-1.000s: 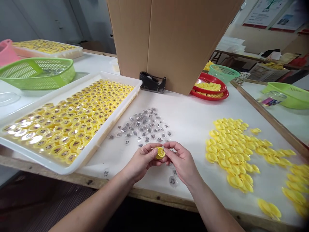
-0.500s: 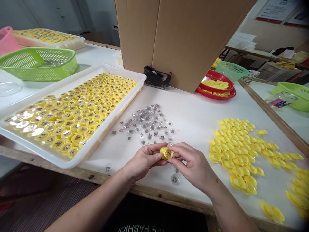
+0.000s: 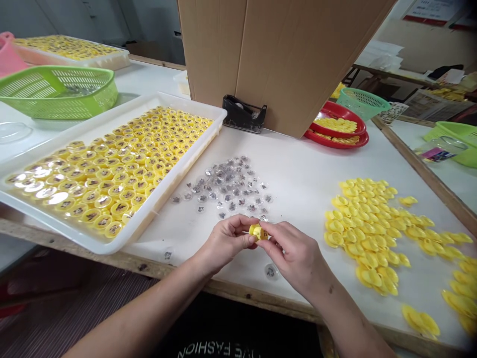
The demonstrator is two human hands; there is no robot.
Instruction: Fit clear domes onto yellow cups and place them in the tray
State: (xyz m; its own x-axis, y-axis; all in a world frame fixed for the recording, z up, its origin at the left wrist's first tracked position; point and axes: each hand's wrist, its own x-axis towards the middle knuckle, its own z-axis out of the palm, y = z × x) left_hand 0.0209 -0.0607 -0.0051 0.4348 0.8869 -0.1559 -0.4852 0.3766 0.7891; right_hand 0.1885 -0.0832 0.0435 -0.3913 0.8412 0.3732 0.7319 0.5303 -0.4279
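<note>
Between my two hands, near the table's front edge, is a small yellow piece (image 3: 258,231) with a dark printed picture on its right side. My left hand (image 3: 227,242) pinches it from the left, and my right hand (image 3: 292,251) grips it from the right with thumb and fingers. Just beyond them lies a scattered group of clear discs with dark prints (image 3: 231,189). One more clear disc (image 3: 271,271) lies below my right hand. To the right spreads a pile of yellow pieces (image 3: 367,231).
A white tray (image 3: 130,236) of printed yellow pieces stands left, with a green basket (image 3: 93,105) behind. A black tape dispenser (image 3: 244,115) stands before a tall cardboard box (image 3: 276,59). Red plates (image 3: 337,140) with yellow pieces sit at the back right.
The yellow piece has turned, so its printed face now points more to the right. My hands remain close together around it. The whole view has shifted slightly.
</note>
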